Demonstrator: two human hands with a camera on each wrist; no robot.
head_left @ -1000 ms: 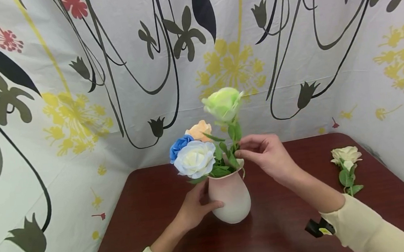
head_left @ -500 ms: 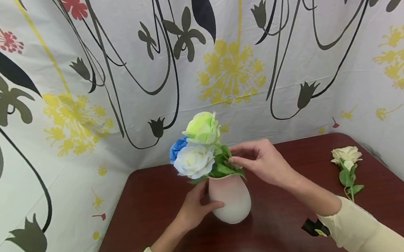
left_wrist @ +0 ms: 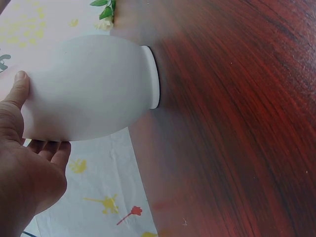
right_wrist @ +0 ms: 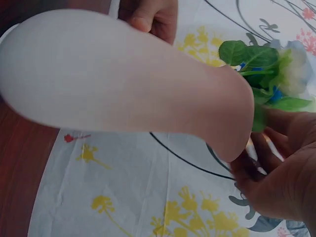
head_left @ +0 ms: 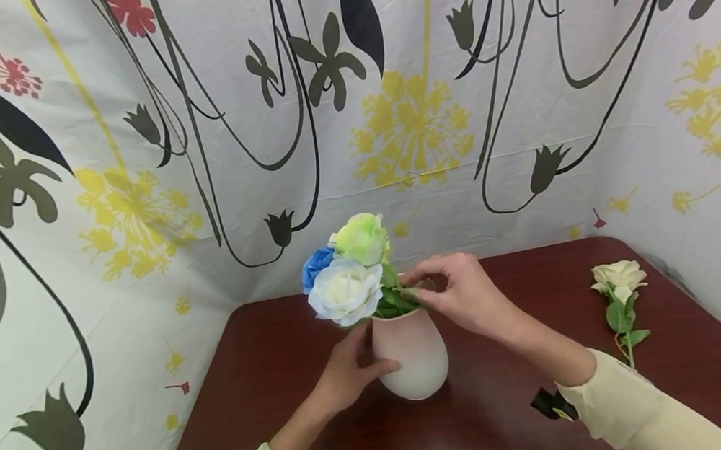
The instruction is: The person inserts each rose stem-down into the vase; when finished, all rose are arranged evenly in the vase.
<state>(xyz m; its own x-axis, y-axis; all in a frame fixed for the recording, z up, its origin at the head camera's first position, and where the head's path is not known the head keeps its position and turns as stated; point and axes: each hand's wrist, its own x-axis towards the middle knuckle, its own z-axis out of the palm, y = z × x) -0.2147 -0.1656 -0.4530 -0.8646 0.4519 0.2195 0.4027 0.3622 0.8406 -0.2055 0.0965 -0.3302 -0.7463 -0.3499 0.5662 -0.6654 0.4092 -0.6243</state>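
Pale pink rounded ceramic vase [head_left: 412, 354] stands upright near the middle of the dark red wooden tabletop [head_left: 511, 297]. Well apart to its right lies a cream artificial rose with green leaves [head_left: 619, 294], near the floral-printed cloth backdrop [head_left: 133, 167]. Inside the vase sit a white rose [head_left: 345, 292], a blue rose [head_left: 317, 264] and a light green rose [head_left: 362, 239]. Left hand [head_left: 347, 371] curls round the vase's side, thumb across its front. Right hand [head_left: 461, 291] pinches the green rose's leafy stem [head_left: 400, 299] at the vase mouth, fingertips together.
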